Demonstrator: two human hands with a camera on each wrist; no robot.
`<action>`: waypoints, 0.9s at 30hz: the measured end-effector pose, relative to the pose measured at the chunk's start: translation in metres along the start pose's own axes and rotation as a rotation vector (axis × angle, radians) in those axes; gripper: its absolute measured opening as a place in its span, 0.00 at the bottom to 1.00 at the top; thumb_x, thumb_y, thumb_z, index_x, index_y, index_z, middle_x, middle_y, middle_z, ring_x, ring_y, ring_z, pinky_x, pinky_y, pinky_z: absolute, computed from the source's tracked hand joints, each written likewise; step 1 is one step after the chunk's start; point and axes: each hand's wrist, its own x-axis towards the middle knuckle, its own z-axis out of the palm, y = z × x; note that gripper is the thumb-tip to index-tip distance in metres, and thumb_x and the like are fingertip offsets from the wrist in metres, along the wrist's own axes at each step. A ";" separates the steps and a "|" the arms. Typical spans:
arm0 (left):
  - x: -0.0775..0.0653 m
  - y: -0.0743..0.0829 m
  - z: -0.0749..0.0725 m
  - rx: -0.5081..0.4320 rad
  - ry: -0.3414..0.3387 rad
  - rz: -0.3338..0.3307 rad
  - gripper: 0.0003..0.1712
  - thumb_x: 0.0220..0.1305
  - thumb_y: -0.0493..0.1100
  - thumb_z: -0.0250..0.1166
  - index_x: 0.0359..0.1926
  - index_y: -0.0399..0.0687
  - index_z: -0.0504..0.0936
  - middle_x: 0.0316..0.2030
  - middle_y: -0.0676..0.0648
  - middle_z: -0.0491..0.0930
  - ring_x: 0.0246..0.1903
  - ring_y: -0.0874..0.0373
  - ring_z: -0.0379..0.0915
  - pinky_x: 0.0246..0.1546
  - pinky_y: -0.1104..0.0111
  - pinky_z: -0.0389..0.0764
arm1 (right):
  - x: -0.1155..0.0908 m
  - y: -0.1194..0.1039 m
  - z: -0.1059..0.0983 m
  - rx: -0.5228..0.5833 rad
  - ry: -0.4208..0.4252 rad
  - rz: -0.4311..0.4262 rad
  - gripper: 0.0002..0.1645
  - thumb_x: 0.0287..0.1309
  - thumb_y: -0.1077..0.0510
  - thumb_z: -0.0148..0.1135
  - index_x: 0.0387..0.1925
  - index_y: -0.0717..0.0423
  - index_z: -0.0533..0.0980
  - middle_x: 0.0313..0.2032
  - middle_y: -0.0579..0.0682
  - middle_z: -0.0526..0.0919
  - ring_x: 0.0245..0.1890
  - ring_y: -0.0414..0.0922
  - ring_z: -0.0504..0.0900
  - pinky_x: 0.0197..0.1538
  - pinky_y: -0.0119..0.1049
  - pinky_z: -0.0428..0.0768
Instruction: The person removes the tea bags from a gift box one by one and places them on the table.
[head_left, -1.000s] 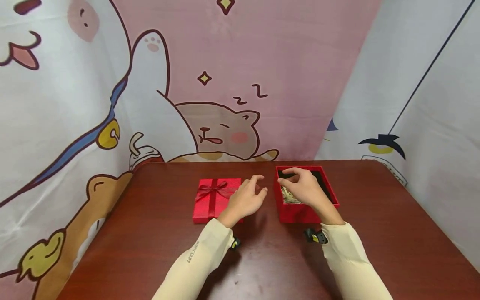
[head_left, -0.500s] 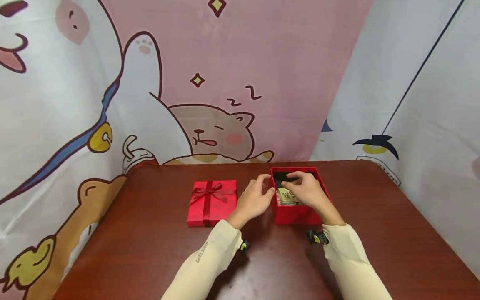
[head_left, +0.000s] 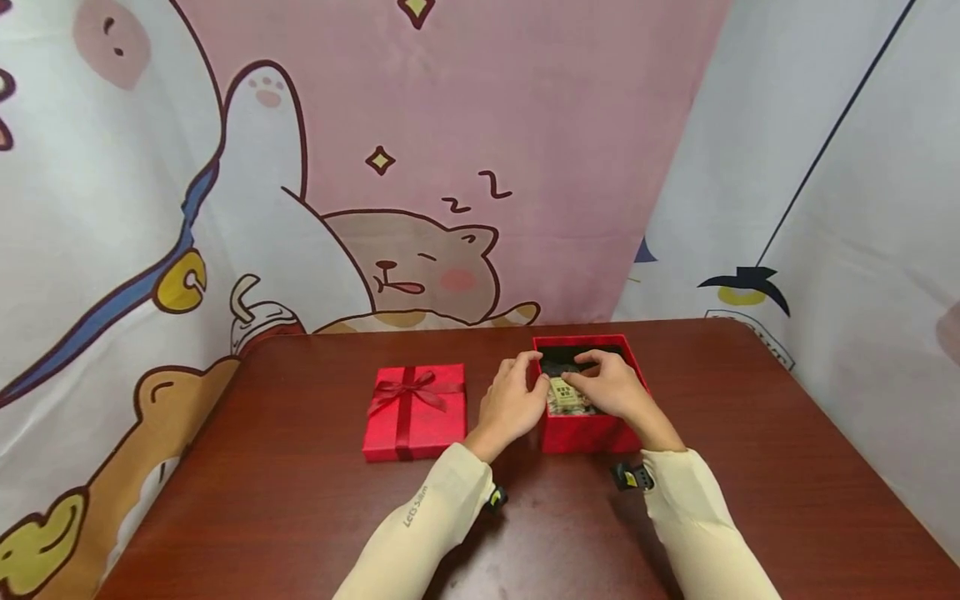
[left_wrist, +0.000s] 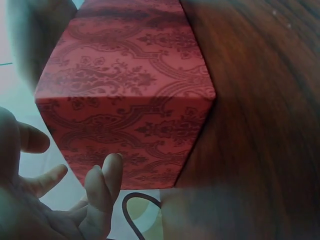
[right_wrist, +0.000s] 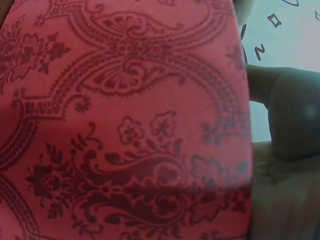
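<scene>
A red gift box (head_left: 585, 435) with a dark lining stands without its lid. Inside lies a packet with a pale yellow label (head_left: 564, 393), at the near end, beside something dark. My left hand (head_left: 513, 404) is at the box's left rim, fingers loosely bent; the left wrist view shows its fingers (left_wrist: 114, 175) spread beside the patterned red wall (left_wrist: 130, 75). My right hand (head_left: 618, 390) reaches over the right rim, thumb tip right by the label and a gap between thumb and forefinger. In the right wrist view, the box wall (right_wrist: 130, 125) hides its fingertips.
The red lid (head_left: 382, 433) with a ribbon bow lies on the brown table (head_left: 285, 500), left of the box. A printed cartoon cloth (head_left: 585, 167) hangs behind the table. Each wrist wears a small dark strapped device (head_left: 632, 477).
My left hand has moved right, from near the lid to the box's left rim. The right hand has gone slightly lower into the box. The whole head view has shifted a little.
</scene>
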 end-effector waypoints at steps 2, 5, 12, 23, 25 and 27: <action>0.001 -0.002 0.003 -0.001 0.011 0.001 0.23 0.71 0.55 0.53 0.65 0.67 0.73 0.60 0.49 0.73 0.49 0.45 0.79 0.44 0.49 0.76 | 0.001 0.001 0.001 0.000 -0.018 0.006 0.33 0.64 0.52 0.62 0.63 0.69 0.68 0.51 0.70 0.78 0.36 0.57 0.85 0.35 0.41 0.82; 0.002 -0.004 0.005 -0.006 0.019 0.003 0.22 0.71 0.55 0.53 0.63 0.68 0.74 0.61 0.50 0.73 0.51 0.46 0.78 0.45 0.49 0.76 | 0.005 0.002 0.001 -0.028 -0.030 0.006 0.34 0.64 0.51 0.63 0.63 0.70 0.68 0.50 0.69 0.79 0.38 0.56 0.84 0.36 0.42 0.81; 0.007 -0.005 0.009 0.001 0.011 0.027 0.22 0.71 0.53 0.53 0.65 0.69 0.74 0.62 0.51 0.72 0.52 0.47 0.78 0.45 0.49 0.76 | 0.020 0.006 -0.002 -0.055 -0.071 0.016 0.36 0.64 0.51 0.62 0.64 0.72 0.66 0.52 0.69 0.78 0.46 0.57 0.82 0.41 0.43 0.81; 0.010 -0.005 0.014 0.083 0.013 0.042 0.25 0.72 0.52 0.50 0.68 0.67 0.70 0.64 0.52 0.72 0.50 0.46 0.80 0.46 0.48 0.77 | 0.029 0.017 -0.002 -0.032 -0.102 0.036 0.39 0.65 0.50 0.61 0.66 0.74 0.63 0.55 0.71 0.76 0.49 0.58 0.81 0.46 0.46 0.80; 0.011 -0.005 0.015 0.088 0.009 0.038 0.25 0.72 0.52 0.49 0.69 0.68 0.69 0.64 0.53 0.72 0.50 0.46 0.80 0.45 0.49 0.77 | 0.030 0.019 -0.001 -0.035 -0.112 0.043 0.40 0.65 0.50 0.61 0.66 0.75 0.62 0.57 0.72 0.74 0.50 0.59 0.80 0.48 0.47 0.80; 0.010 -0.006 0.015 0.096 0.002 0.031 0.26 0.72 0.52 0.49 0.69 0.69 0.68 0.65 0.54 0.72 0.48 0.47 0.80 0.45 0.49 0.77 | 0.031 0.021 0.000 -0.039 -0.122 0.052 0.41 0.64 0.49 0.61 0.66 0.75 0.62 0.59 0.72 0.72 0.52 0.59 0.79 0.51 0.50 0.79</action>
